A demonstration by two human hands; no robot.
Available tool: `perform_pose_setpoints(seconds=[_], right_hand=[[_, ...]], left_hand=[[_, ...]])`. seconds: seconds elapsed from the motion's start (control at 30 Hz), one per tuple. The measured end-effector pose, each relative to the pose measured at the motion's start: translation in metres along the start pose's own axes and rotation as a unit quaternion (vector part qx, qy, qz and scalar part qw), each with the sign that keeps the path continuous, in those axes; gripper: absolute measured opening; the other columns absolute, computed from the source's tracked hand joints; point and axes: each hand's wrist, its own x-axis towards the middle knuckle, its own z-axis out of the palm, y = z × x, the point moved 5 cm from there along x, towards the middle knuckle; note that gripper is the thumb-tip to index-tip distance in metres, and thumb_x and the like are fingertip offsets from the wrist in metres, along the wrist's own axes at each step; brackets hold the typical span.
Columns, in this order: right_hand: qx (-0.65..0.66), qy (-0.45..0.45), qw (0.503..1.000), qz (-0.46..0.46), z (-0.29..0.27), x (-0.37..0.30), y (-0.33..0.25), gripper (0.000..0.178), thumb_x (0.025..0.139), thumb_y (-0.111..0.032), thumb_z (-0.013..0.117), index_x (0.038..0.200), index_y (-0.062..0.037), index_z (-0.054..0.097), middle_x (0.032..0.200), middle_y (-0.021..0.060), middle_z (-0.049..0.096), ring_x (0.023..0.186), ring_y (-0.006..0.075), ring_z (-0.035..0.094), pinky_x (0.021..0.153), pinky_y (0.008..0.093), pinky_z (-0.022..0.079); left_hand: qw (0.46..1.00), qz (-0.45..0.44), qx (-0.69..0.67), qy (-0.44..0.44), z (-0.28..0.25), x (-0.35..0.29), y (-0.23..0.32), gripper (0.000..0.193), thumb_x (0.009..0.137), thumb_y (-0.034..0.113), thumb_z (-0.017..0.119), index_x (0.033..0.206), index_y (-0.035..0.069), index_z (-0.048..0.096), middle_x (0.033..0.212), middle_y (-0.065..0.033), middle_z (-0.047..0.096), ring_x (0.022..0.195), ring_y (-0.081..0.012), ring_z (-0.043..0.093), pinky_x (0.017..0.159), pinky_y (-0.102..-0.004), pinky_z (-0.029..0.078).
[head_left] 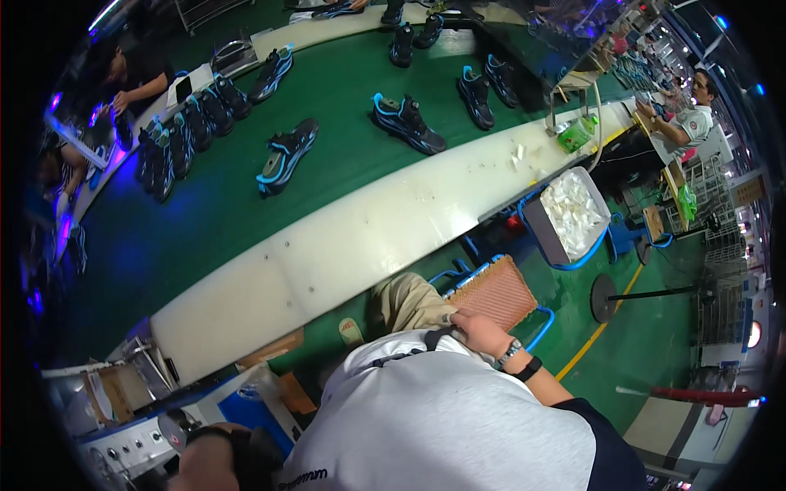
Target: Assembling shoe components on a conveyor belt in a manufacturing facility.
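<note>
My right hand (481, 331) is down at my hip, by the beige trousers (409, 303) and the hem of my grey-and-white shirt (458, 409). Its fingers curl inward around something dark at the waist that I cannot make out. A metal watch and a black band circle that wrist. At the lower left edge, my left hand (205, 465) shows only in part beside a white machine panel with knobs (135, 448); its fingers are hidden. Neither hand touches the black-and-blue sneakers (407, 123) on the green conveyor belt (221, 221).
A white ledge (344, 245) borders the belt. Right of me stand a stool with a tan woven seat (495, 296), a bin of crumpled white paper (573, 213) and a round black stand base (603, 299). A green package (578, 132) lies on the ledge. Co-workers sit across and farther right.
</note>
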Motion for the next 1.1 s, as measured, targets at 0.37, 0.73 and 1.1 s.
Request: perform_pose_setpoints(seconds=[0.37,0.73,1.1], right_hand=[[0.129,0.09,0.987,-0.043,-0.166,0.208,0.13,0.054,0.079,-0.01,0.07,0.129,-0.0061,0.05,0.127,0.0169,0.051,0.098,0.0325,0.061,0.082,0.0377,0.054],[0.166,0.173,0.962,-0.13,-0.224,0.481,0.211,0.099,0.059,-0.029,0.089,0.138,0.0018,0.038,0.126,0.0218,0.051,0.118,0.04,0.049,0.102,0.0443,0.041],[0.583,-0.059,0.807,-0.077,-0.218,0.504,0.233,0.073,0.078,-0.021,0.082,0.138,-0.0023,0.044,0.123,0.008,0.061,0.11,0.0162,0.058,0.096,0.0327,0.047]], left_hand=[[0.756,-0.539,0.329,0.171,-0.099,-0.127,-0.46,0.067,0.077,0.02,0.076,0.134,0.0,0.047,0.133,-0.0175,0.05,0.125,-0.0303,0.048,0.106,-0.0397,0.038],[0.425,-0.775,0.469,-0.002,-0.1,-0.207,-0.639,0.074,0.053,0.041,0.092,0.112,0.004,0.066,0.105,-0.0188,0.07,0.103,-0.0326,0.065,0.093,-0.0401,0.049],[0.434,-0.758,0.43,0.23,-0.049,-0.181,-0.621,0.06,0.056,0.044,0.088,0.09,-0.001,0.07,0.09,-0.0197,0.071,0.085,-0.0336,0.069,0.077,-0.0405,0.054]])
